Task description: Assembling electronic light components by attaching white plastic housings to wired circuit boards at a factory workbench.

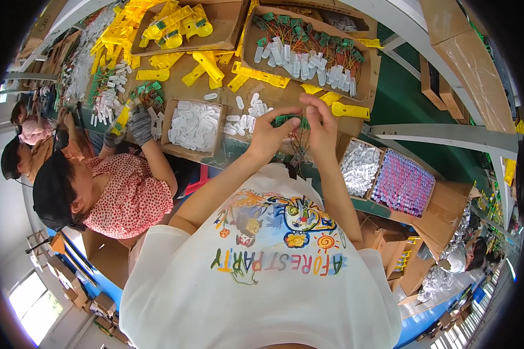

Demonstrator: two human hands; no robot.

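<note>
My left hand [268,135] is closed, its thumb and fingers around a small green circuit board [283,120]. Thin coloured wires hang below the board, between my hands. My right hand [321,123] is beside it, fingers bent toward the left fingertips. What the right fingers pinch, if anything, is too small to tell. Loose white plastic pieces [234,129] lie on the table left of my left hand. Beyond both hands is a cardboard box [251,43] of green boards wired to white plastic parts. Yellow plastic housings [350,110] lie just beyond my right hand.
A box [221,136] of white pieces stands at left, and trays of silvery parts [360,166] and purple-pink cylinders [403,183] at right. Yellow housings fill a far box [239,46]. A gloved co-worker [128,192] sits at my left. A metal beam [442,136] crosses at right.
</note>
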